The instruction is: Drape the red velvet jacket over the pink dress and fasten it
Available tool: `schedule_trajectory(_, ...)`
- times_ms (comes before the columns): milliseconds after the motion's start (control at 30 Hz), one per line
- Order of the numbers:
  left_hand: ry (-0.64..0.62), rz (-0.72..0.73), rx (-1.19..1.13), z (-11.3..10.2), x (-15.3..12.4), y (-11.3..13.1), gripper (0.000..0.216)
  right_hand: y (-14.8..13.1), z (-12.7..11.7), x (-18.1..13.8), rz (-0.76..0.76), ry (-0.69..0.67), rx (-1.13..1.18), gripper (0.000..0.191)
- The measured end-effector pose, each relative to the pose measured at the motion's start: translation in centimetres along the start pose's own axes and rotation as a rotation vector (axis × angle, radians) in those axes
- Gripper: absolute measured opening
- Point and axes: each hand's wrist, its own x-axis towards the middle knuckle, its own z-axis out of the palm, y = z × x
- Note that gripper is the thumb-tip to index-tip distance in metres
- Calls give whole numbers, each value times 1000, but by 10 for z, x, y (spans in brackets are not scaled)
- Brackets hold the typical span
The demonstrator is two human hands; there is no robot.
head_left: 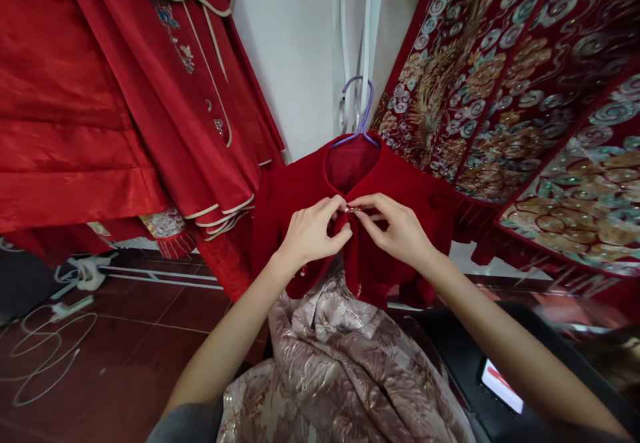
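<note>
A dark red velvet jacket (420,203) hangs on a purple wire hanger (361,113) in front of me. My left hand (311,231) pinches the left front edge just below the collar. My right hand (395,226) pinches the right edge at the same spot, where a small pearl-like button sits between my fingertips. Both hands are closed on the jacket's front opening. Below the jacket hangs a pinkish-silver brocade skirt (340,363).
Red satin garments with embroidery (150,96) hang at the left. Red fabrics heavy with gold and silver embroidery (525,96) hang at the right. White cables (45,350) lie on the dark red tiled floor. A phone (501,386) lies on a black surface at lower right.
</note>
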Motion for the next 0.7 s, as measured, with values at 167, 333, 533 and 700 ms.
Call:
schedule_trajectory(167, 49, 19, 36, -2, 11, 0, 15, 2, 0, 3, 13, -2, -8, 16)
schedule_trajectory(333, 32, 66, 43, 0, 18, -2, 13, 4, -2, 5, 49, 11, 24, 16)
schedule_trajectory(533, 2, 107, 16, -1, 20, -7, 9, 7, -2, 7, 83, 15, 78, 22)
schedule_trajectory(700, -42, 147, -13, -1, 25, -11, 8, 7, -1, 9, 95, 5, 136, 26)
